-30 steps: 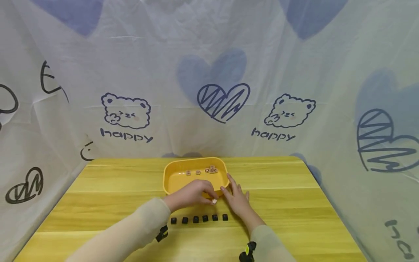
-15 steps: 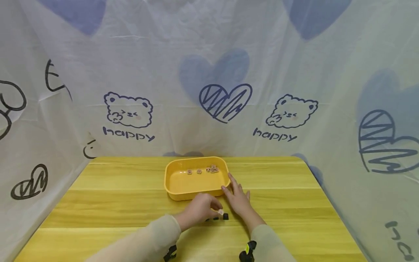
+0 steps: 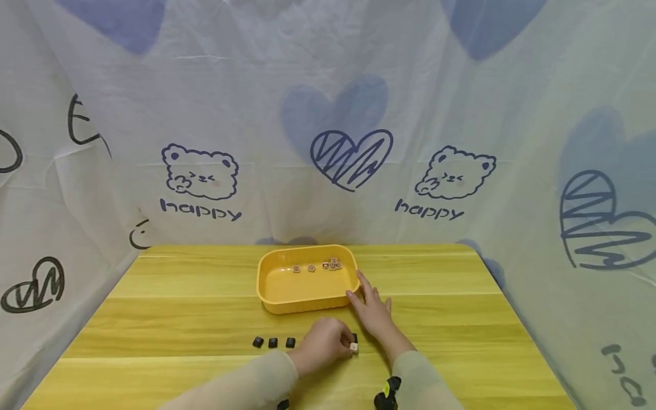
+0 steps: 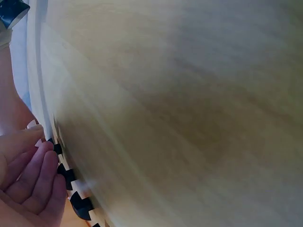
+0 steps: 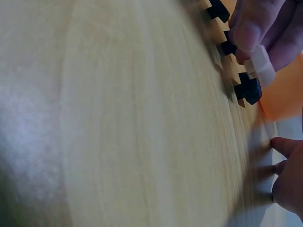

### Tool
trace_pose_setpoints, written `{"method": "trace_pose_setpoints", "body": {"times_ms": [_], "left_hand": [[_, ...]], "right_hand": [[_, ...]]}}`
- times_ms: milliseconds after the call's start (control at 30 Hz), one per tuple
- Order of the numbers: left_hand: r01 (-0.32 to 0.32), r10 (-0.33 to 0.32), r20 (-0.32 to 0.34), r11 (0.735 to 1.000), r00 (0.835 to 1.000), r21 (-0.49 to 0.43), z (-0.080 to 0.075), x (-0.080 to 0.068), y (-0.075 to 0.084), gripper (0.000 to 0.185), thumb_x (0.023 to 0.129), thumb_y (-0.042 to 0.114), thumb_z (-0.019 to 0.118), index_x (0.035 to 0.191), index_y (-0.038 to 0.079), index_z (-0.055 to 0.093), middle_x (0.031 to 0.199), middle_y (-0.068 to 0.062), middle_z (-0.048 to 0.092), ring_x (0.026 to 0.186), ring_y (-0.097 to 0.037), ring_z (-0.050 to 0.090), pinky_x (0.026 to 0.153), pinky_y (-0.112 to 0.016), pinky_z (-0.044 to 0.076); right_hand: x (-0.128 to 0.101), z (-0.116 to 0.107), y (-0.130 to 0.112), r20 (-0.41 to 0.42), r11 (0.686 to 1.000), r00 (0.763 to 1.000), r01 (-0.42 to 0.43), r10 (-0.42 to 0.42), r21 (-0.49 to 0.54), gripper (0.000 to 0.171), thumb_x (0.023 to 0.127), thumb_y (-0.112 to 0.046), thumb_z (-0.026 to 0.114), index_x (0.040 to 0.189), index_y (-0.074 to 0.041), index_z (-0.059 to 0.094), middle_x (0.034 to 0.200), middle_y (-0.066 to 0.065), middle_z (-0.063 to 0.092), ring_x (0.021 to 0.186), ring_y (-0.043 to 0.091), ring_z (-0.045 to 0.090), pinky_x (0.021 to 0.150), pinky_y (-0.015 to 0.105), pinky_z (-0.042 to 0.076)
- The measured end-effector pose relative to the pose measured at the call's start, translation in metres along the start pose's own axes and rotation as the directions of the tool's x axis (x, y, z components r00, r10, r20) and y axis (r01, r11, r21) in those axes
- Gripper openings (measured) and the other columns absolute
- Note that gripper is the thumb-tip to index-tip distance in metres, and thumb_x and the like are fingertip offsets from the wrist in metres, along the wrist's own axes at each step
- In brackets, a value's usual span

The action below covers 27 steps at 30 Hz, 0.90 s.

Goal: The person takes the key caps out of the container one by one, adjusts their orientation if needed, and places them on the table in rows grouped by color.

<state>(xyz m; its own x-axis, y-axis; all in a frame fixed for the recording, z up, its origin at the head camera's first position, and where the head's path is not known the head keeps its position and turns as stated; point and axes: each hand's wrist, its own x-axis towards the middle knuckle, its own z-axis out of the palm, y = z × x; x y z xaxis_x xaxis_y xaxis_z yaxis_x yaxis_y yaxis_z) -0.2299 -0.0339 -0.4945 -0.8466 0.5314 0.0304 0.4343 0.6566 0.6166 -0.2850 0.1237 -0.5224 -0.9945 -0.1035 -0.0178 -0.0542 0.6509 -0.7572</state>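
Here, low in the centre of the head view, the left hand (image 3: 322, 344) curls its fingers around a small pale keycap (image 3: 353, 346), pinching it at the fingertips just above the wooden table (image 3: 179, 319). In the right wrist view the same pale keycap (image 5: 262, 66) sits between the fingertips at the upper right, directly over a black keycap (image 5: 249, 90) on the table. Three more black keycaps (image 3: 273, 342) lie in a row to the left of that hand, and another black one (image 3: 354, 337) peeks out just behind the pale cap. The right hand (image 3: 374, 310) rests flat on the table slightly right of centre, fingers straight and lightly spread, its fingertips touching the near right corner of the yellow tray (image 3: 266, 285). Several small tan keycaps (image 3: 332, 265) lie along the tray's far side.
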Motion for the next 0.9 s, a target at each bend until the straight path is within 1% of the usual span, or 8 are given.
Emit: {"method": "trace_pose_setpoints", "body": {"times_ms": [167,267,367,533,633,800,900], "left_hand": [[0.003,-0.003,0.004,0.999,1.000,0.043,0.0009,-0.0002,0.0017,0.009,0.075,0.015,0.085,0.079,0.012,0.077,0.067,0.014,0.063,0.059,0.003,0.052,0.058,-0.017,0.045],[0.005,-0.006,0.012,0.995,1.000,0.095,0.0014,0.0008,0.0020,0.010,0.074,0.018,0.086,0.078,0.015,0.077,0.066,0.016,0.062,0.058,0.003,0.051,0.058,-0.018,0.045],[0.016,-0.019,0.015,0.988,1.000,0.155,0.0028,0.0013,0.0030,0.011,0.073,0.021,0.086,0.078,0.018,0.077,0.069,0.017,0.063,0.060,0.003,0.052,0.057,-0.019,0.045],[0.017,-0.020,0.008,0.970,1.000,0.241,0.0047,0.0002,0.0049,0.011,0.072,0.024,0.086,0.078,0.022,0.078,0.072,0.018,0.065,0.062,0.001,0.055,0.055,-0.021,0.046],[0.019,-0.024,0.015,0.967,1.000,0.254,0.0056,0.0005,0.0043,0.012,0.071,0.025,0.086,0.079,0.023,0.077,0.072,0.019,0.065,0.061,0.000,0.055,0.055,-0.022,0.046],[0.026,-0.034,0.028,0.970,0.999,0.240,0.0067,0.0024,0.0034,0.013,0.072,0.027,0.087,0.079,0.024,0.077,0.071,0.020,0.064,0.061,0.001,0.054,0.055,-0.022,0.046],[0.029,-0.037,0.030,0.970,0.999,0.239,0.0064,0.0029,0.0034,0.015,0.070,0.028,0.088,0.079,0.025,0.076,0.071,0.020,0.065,0.060,0.001,0.055,0.054,-0.023,0.046]], "right_hand": [[0.0005,0.0015,0.0005,-0.001,1.000,1.000,0.000,0.000,0.000,0.068,0.099,-0.055,0.044,0.157,-0.028,0.018,0.154,0.013,0.032,0.142,0.045,0.018,0.108,0.064,-0.009],[0.0001,0.0015,0.0004,-0.006,1.000,1.000,0.006,-0.006,0.000,0.069,0.099,-0.056,0.043,0.157,-0.028,0.018,0.154,0.014,0.033,0.141,0.046,0.019,0.108,0.064,-0.009],[0.0004,0.0019,0.0010,-0.009,1.000,1.000,0.007,-0.007,0.000,0.068,0.099,-0.055,0.044,0.157,-0.028,0.018,0.154,0.014,0.033,0.141,0.046,0.019,0.108,0.064,-0.009],[0.0008,0.0028,0.0020,-0.006,1.000,1.000,0.002,-0.002,-0.002,0.068,0.099,-0.056,0.043,0.157,-0.030,0.018,0.154,0.014,0.032,0.141,0.046,0.019,0.108,0.064,-0.010],[0.0011,0.0029,0.0023,-0.008,1.000,1.000,-0.002,0.002,0.001,0.067,0.099,-0.055,0.043,0.157,-0.031,0.018,0.154,0.013,0.032,0.142,0.045,0.019,0.109,0.063,-0.010],[0.0008,0.0027,0.0024,-0.013,1.000,1.000,0.000,0.000,-0.002,0.067,0.099,-0.054,0.044,0.156,-0.030,0.018,0.154,0.014,0.032,0.141,0.045,0.019,0.108,0.064,-0.009],[0.0000,0.0024,0.0014,-0.014,1.000,1.000,-0.001,0.001,-0.004,0.067,0.099,-0.055,0.043,0.156,-0.030,0.018,0.154,0.014,0.032,0.141,0.046,0.019,0.109,0.063,-0.009]]}}
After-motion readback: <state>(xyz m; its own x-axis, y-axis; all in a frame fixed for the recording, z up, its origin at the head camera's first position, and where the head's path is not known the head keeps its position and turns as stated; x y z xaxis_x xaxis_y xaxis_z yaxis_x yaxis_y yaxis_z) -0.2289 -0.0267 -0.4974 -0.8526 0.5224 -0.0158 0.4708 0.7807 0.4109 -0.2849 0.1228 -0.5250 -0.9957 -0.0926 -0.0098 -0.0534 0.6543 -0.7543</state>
